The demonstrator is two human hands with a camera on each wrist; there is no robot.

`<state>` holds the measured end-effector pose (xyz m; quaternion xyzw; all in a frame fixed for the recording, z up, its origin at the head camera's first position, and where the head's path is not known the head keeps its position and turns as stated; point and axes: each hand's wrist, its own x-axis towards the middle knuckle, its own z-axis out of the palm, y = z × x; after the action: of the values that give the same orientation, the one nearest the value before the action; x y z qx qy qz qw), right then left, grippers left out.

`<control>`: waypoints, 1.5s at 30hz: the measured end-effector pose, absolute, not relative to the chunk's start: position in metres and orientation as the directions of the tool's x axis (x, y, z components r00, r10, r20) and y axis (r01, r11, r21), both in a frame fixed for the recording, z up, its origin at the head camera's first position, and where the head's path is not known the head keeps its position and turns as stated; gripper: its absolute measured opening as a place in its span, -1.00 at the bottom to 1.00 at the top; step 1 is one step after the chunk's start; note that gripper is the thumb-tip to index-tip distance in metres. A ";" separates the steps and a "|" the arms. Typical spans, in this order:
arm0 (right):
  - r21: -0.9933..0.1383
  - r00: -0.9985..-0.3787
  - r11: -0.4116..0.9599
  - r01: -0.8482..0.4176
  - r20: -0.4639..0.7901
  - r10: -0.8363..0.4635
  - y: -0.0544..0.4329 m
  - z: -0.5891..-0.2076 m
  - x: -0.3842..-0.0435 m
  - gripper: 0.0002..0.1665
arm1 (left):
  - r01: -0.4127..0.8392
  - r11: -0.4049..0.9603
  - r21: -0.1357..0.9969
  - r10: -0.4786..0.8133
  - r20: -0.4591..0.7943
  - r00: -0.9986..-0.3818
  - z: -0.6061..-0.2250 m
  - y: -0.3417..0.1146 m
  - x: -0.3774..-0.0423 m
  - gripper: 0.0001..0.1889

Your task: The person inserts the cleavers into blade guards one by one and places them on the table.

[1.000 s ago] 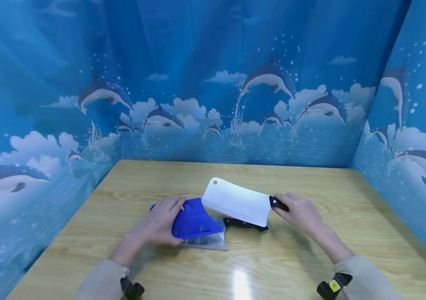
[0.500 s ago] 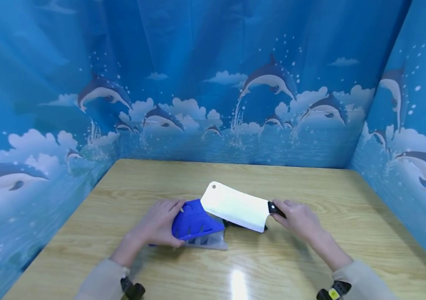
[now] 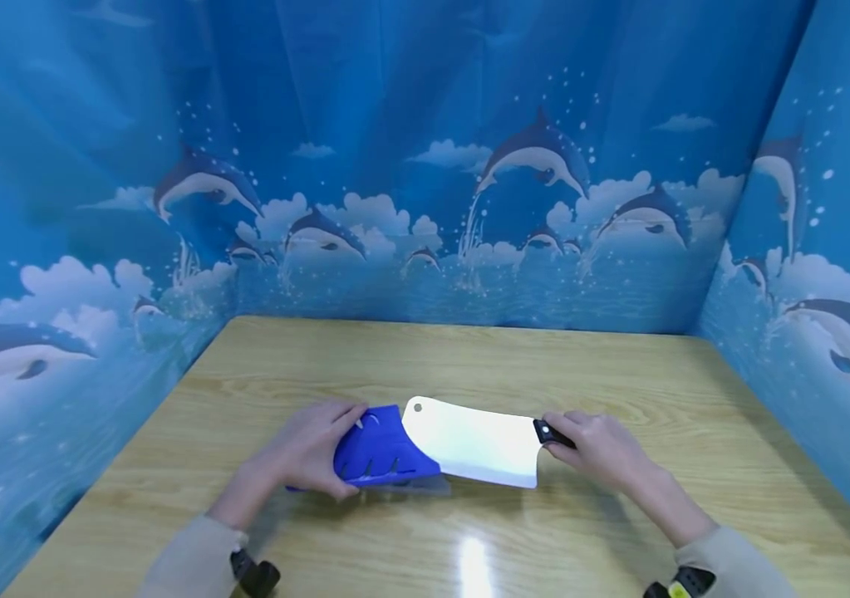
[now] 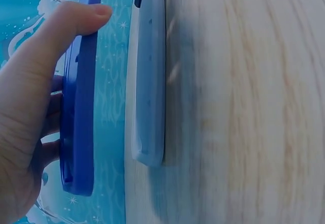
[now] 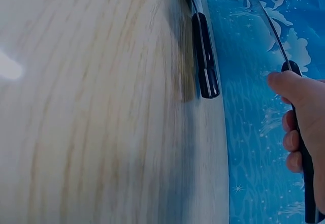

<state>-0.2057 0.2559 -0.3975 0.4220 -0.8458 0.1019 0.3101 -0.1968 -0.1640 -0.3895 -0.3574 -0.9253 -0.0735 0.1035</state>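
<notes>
My left hand (image 3: 312,448) holds a blue plastic cover (image 3: 375,448) with slots, thumb on its near edge and fingers at the far edge. In the left wrist view the cover (image 4: 78,117) hangs apart from a pale translucent case (image 4: 151,76) lying on the table. My right hand (image 3: 604,453) grips the black handle of a cleaver (image 3: 477,440), its broad blade pointing left and its end corner meeting the cover's right edge. Whether they touch, I cannot tell. Beneath the cleaver, a second knife's black handle (image 5: 205,56) shows in the right wrist view; its blade is mostly hidden.
The wooden table (image 3: 582,531) carries the case and lower knife near its middle. A blue dolphin-printed curtain (image 3: 395,166) rises behind the table and along both sides.
The cleaver has come down and nearer to me, now covering the lower knife's handle in the head view. The blue cover has shifted slightly left and lower with my left hand.
</notes>
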 end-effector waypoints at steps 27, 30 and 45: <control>0.084 -0.339 0.466 -0.881 0.574 -0.745 0.268 -0.387 -0.200 -0.46 | 0.746 0.655 -0.120 0.736 0.328 -0.593 -0.392 -0.150 -0.176 0.17; 0.077 -0.347 0.475 -0.876 0.582 -0.735 0.268 -0.387 -0.194 -0.44 | 0.694 0.713 -0.098 0.666 0.405 -0.627 -0.397 -0.151 -0.168 0.17; -0.036 -0.526 0.571 -0.820 0.441 -0.728 0.269 -0.375 -0.147 -0.67 | 0.698 0.715 0.033 0.637 0.379 -0.671 -0.382 -0.156 -0.149 0.17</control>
<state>-0.1470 0.2694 -0.3755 0.4473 -0.8651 0.1205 0.1924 -0.1493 -0.1563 -0.3820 -0.3669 -0.9098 -0.0877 0.1728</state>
